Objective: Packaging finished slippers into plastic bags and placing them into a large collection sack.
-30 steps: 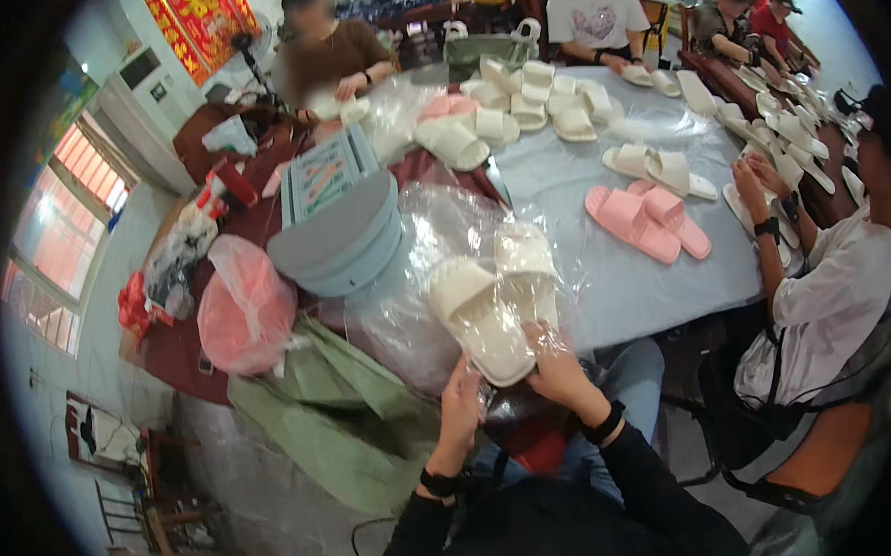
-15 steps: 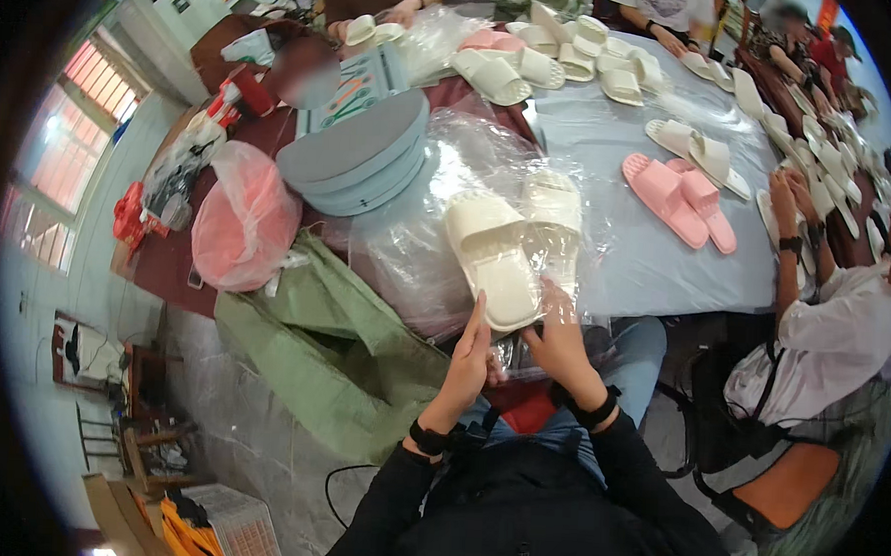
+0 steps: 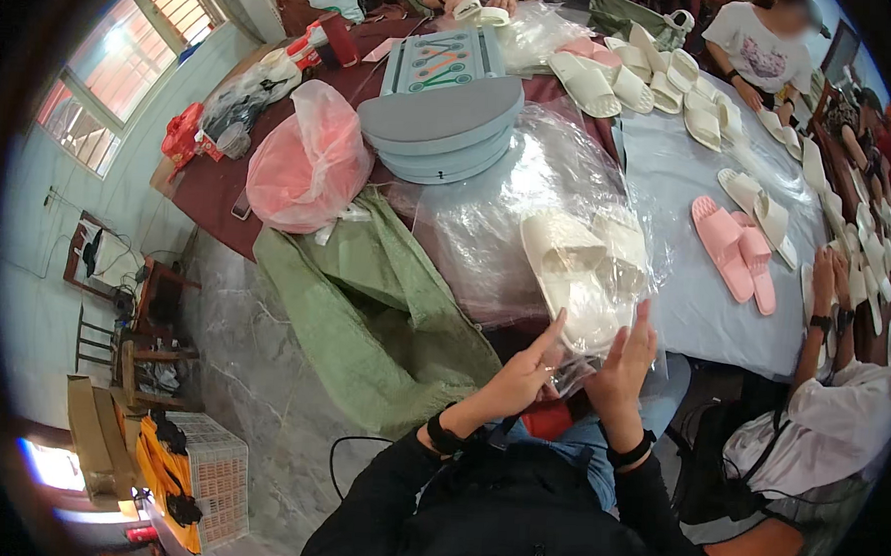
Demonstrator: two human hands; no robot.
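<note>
A pair of cream slippers sits side by side, partly overlapping, inside a clear plastic bag at the near table edge. My left hand is closed around the lower left of the bag, its fingers along the near end of the left slipper. On the other side, my right hand has its fingers stretched out, touching the film beside the right slipper's near end. Crumpled film hangs between my hands and hides some fingertips. Under the slippers' far side lies a spread of clear plastic bags.
Left of the bags stand a grey-blue semicircular case and a pink bundle in plastic. A green sack hangs off the table. Pink slippers and several cream ones lie rightward. Co-workers sit at the far and right sides.
The view has swung, shifting the scene rightward. My right hand's fingers have straightened from over the right slipper to its side. The two slippers now sit closer together, overlapping.
</note>
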